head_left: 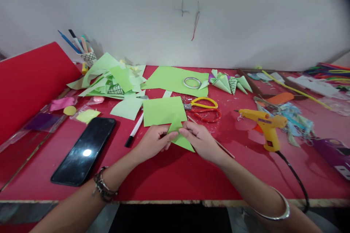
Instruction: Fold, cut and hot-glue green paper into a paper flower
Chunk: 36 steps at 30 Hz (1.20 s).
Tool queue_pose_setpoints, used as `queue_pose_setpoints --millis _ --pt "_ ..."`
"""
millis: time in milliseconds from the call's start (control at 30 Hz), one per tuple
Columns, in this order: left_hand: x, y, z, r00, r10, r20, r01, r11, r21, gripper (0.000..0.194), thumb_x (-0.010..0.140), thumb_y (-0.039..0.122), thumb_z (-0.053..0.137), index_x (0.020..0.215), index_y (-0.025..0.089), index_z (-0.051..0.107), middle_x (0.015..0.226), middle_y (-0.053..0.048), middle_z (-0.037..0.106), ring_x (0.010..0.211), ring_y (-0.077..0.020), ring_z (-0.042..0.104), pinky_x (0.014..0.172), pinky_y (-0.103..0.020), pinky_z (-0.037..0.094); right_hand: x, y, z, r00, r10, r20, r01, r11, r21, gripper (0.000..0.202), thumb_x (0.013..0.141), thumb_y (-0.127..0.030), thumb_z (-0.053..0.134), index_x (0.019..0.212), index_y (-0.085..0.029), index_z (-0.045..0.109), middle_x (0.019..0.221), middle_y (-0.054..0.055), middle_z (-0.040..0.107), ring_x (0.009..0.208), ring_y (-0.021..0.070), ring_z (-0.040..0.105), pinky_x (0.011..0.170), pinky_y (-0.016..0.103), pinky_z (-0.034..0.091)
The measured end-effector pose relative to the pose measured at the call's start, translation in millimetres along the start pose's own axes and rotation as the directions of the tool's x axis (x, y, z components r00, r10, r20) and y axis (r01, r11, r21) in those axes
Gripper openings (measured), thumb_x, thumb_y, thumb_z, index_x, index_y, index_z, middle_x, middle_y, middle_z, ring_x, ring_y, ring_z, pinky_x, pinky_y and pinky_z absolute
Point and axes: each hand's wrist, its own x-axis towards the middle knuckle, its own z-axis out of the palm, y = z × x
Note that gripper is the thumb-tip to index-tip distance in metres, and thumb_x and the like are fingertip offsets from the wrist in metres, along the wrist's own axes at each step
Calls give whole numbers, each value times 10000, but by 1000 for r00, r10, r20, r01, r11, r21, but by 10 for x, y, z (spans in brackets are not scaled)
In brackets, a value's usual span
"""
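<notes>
Near the middle of the red table, my left hand and my right hand pinch a small piece of green paper between them, thumbs on top. The piece looks folded or curled, with a pointed corner toward the lower right. Just beyond my fingers lies a flat green rectangular sheet. Scissors with a yellow and a red handle rest to its right, their blades partly hidden by the sheet. A black-capped white marker is left of my left hand.
A phone lies at left, near a pile of green paper scraps. At the back are a larger green sheet, a tape ring and paper cones. A yellow glue gun with a black cord stands right.
</notes>
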Motion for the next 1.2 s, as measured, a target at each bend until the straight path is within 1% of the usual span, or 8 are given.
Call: queue_pose_setpoints --millis 133,300,500,633,700,867,1000,1200 --pt "-15 6 -3 993 -74 91 84 990 -111 332 821 408 381 607 155 407 327 99 375 284 -23 321 337 -132 231 11 13 12 1000 -8 8 8 1000 27 271 806 -328 409 586 -171 387 537 -48 314 512 70 298 472 202 247" --pt "-10 -17 -27 982 -157 109 178 958 -226 329 802 446 399 633 163 401 328 111 377 254 -22 314 294 -124 222 3 -22 -2 998 21 53 -26 996 82 229 808 -313 401 628 -172 409 532 -53 310 486 63 292 447 192 252" --pt "-3 -12 -52 965 -213 154 248 932 -265 347 789 484 407 647 167 392 299 116 365 226 -24 277 265 -124 180 -10 -21 -9 998 32 55 -38 992 118 234 805 -336 414 630 -183 386 525 -58 296 463 62 301 431 191 255" --pt "5 24 -48 966 -197 168 245 906 -346 356 818 477 352 625 178 338 314 101 400 241 -31 302 286 -134 210 -7 -17 -32 994 103 -23 -94 965 246 162 822 -341 382 835 -201 462 590 -35 423 496 83 403 454 197 342" --pt "9 33 -50 965 -200 172 251 897 -364 357 820 478 347 624 179 350 300 99 388 235 -37 289 291 -147 206 -21 -33 -62 998 21 -53 -7 965 262 187 820 -306 403 979 -222 458 723 -5 486 607 95 463 547 210 403" --pt "8 30 -78 978 -198 72 210 933 -292 454 768 528 406 504 159 407 260 79 331 238 -27 252 304 -169 171 -88 -56 -107 975 -193 108 147 931 333 390 791 -258 462 1167 -280 362 1040 45 459 791 125 488 746 283 437" --pt "-1 28 -92 980 -199 6 194 948 -254 507 749 554 414 437 154 409 262 64 339 240 -23 269 311 -176 172 -113 -45 -99 965 -233 121 189 935 299 461 770 -199 476 1194 -301 326 981 34 465 824 135 488 763 287 436" --pt "19 5 -89 976 -217 16 210 920 -329 521 736 572 419 417 162 389 242 69 313 226 -21 252 301 -179 163 -114 -45 -127 956 -268 118 236 944 233 335 787 -200 440 1113 -276 438 979 44 446 843 139 487 767 284 434"
